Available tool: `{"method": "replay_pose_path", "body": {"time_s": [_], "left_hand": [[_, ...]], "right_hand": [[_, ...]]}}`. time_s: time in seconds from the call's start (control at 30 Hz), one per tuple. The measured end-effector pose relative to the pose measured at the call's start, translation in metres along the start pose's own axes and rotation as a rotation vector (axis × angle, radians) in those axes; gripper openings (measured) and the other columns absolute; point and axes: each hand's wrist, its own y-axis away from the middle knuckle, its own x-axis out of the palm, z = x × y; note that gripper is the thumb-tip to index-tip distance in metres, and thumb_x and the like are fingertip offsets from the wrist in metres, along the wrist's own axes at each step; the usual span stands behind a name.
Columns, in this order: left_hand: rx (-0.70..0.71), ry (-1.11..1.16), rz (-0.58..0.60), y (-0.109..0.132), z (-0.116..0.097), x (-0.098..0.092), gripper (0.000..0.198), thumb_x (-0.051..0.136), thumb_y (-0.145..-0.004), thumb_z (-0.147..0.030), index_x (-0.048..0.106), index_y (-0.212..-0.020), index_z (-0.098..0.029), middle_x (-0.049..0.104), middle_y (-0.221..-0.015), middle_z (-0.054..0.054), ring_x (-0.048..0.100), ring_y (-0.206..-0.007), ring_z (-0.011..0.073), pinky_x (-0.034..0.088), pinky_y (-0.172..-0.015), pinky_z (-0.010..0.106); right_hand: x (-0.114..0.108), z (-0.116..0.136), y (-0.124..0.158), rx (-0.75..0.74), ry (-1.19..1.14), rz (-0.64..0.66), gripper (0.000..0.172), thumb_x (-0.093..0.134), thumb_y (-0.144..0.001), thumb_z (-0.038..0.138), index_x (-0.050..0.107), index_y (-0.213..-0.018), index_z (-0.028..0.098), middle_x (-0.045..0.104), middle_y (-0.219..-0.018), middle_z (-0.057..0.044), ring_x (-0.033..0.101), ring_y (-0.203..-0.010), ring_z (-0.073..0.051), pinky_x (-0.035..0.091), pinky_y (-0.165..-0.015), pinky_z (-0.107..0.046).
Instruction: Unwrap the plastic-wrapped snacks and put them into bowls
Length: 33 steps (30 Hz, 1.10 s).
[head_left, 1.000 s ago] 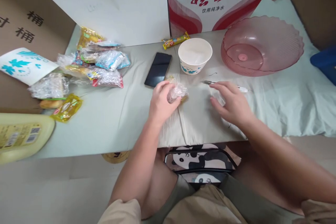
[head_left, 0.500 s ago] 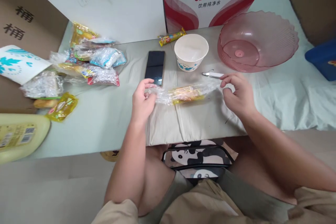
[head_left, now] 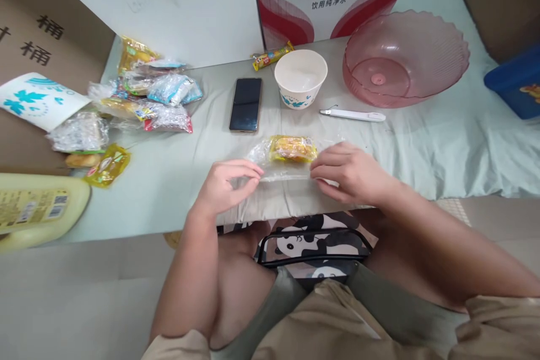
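A small yellow snack packet point(head_left: 293, 149) lies on the cloth-covered table, with clear plastic film point(head_left: 284, 171) around and under it. My left hand point(head_left: 228, 183) pinches the film's near edge, left of the packet. On the other side, my right hand point(head_left: 356, 174) has its fingers closed on the film at the packet's lower right corner. Just beyond stand a white paper bowl point(head_left: 300, 98) with blue leaves and, lying flat, a phone point(head_left: 246, 104). A white utility knife point(head_left: 358, 116) rests above my right hand.
Several wrapped snacks point(head_left: 164, 90) are heaped at the left, beside a tipped paper bowl point(head_left: 40, 101) and a pale yellow jug point(head_left: 42, 208). A pink plastic basin point(head_left: 447, 62) stands back right, near a blue container point(head_left: 514, 87). Boxes point(head_left: 333, 22) line the back.
Both hands have moved from the film's two ends to its near edge, my right hand coming inward. The film is spread toward me, and the packet now lies flatter.
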Motion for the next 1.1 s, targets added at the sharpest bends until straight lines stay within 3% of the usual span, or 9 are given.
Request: {"method": "replay_pose_path", "body": {"time_s": [0.1,0.2,0.3,0.4,0.53,0.7,0.83,0.97,1.1], "left_hand": [[-0.249,0.066,-0.031,-0.001,0.003,0.005,0.025,0.058,-0.092,-0.033,0.078,-0.101,-0.021,0.073,-0.073,0.003,0.063,-0.054,0.0151,0.056,-0.058,0.031],[-0.230,-0.204,-0.245,-0.012,0.008,0.013,0.034,0.076,-0.078,-0.034,0.076,-0.110,-0.023,0.072,-0.095,0.007,0.069,-0.093,0.0240,0.058,-0.090,0.042],[-0.182,-0.304,-0.175,-0.024,0.009,0.022,0.040,0.084,-0.068,-0.034,0.075,-0.106,-0.023,0.067,-0.124,0.011,0.056,-0.130,0.0331,0.042,-0.116,0.053],[-0.235,-0.019,-0.070,-0.028,0.004,0.032,0.016,0.068,-0.083,-0.035,0.071,-0.090,-0.022,0.073,-0.104,0.008,0.067,-0.108,0.0261,0.053,-0.103,0.044],[-0.385,0.549,-0.152,-0.028,-0.011,0.039,0.019,0.062,-0.086,-0.041,0.063,-0.084,-0.022,0.073,-0.082,0.004,0.069,-0.074,0.0184,0.057,-0.069,0.031],[-0.523,0.832,-0.338,-0.035,-0.020,0.032,0.018,0.062,-0.075,-0.036,0.049,-0.077,-0.023,0.068,-0.070,0.002,0.067,-0.058,0.0177,0.040,-0.042,0.023],[-0.643,0.811,-0.462,-0.040,-0.019,0.027,0.020,0.061,-0.068,-0.034,0.047,-0.077,-0.023,0.065,-0.066,0.000,0.064,-0.053,0.0149,0.022,-0.034,0.019],[-0.677,0.820,-0.506,-0.041,-0.020,0.026,0.018,0.059,-0.066,-0.031,0.048,-0.077,-0.022,0.064,-0.062,-0.002,0.056,-0.044,0.0105,0.029,-0.035,0.019],[-0.675,0.836,-0.480,-0.041,-0.020,0.024,0.019,0.059,-0.065,-0.031,0.047,-0.076,-0.022,0.063,-0.058,-0.003,0.053,-0.040,0.0096,0.034,-0.036,0.019]], "right_hand": [[0.004,0.003,0.001,0.223,-0.022,0.255,0.037,0.041,-0.103,0.036,0.075,-0.097,0.025,0.068,-0.066,-0.003,0.055,-0.055,-0.016,0.036,-0.058,-0.031],[0.014,-0.001,-0.002,0.477,0.124,0.174,0.042,0.043,-0.101,0.039,0.068,-0.133,0.027,0.067,-0.062,-0.002,0.053,-0.051,-0.018,0.034,-0.055,-0.031],[0.023,-0.004,-0.010,0.483,0.129,-0.006,0.055,0.050,-0.096,0.034,0.055,-0.149,0.024,0.076,-0.090,-0.009,0.065,-0.073,-0.025,0.048,-0.066,-0.036],[0.028,-0.004,-0.017,0.332,0.056,-0.035,0.052,0.058,-0.092,0.029,0.060,-0.143,0.022,0.068,-0.130,-0.015,0.064,-0.112,-0.033,0.053,-0.090,-0.047],[0.031,-0.002,-0.020,0.253,-0.032,-0.008,0.054,0.059,-0.093,0.025,0.055,-0.147,0.026,0.058,-0.149,-0.013,0.057,-0.131,-0.034,0.051,-0.100,-0.050],[0.026,-0.003,-0.017,0.259,-0.336,-0.150,0.038,0.047,-0.102,0.032,0.062,-0.135,0.023,0.068,-0.127,-0.013,0.067,-0.112,-0.024,0.055,-0.094,-0.039],[0.024,-0.006,-0.019,0.399,-0.588,-0.310,0.041,0.046,-0.101,0.056,0.069,-0.101,0.022,0.068,-0.102,-0.009,0.066,-0.097,-0.023,0.055,-0.084,-0.038],[0.023,-0.021,-0.021,0.671,-0.858,-0.487,0.042,0.046,-0.099,0.061,0.050,-0.077,0.024,0.049,-0.069,0.000,0.054,-0.064,-0.016,0.050,-0.062,-0.033],[0.004,-0.059,-0.015,0.810,-0.955,-0.752,0.035,0.048,-0.095,0.059,0.042,-0.083,0.027,0.046,-0.067,0.002,0.054,-0.059,-0.016,0.049,-0.057,-0.032]]}}
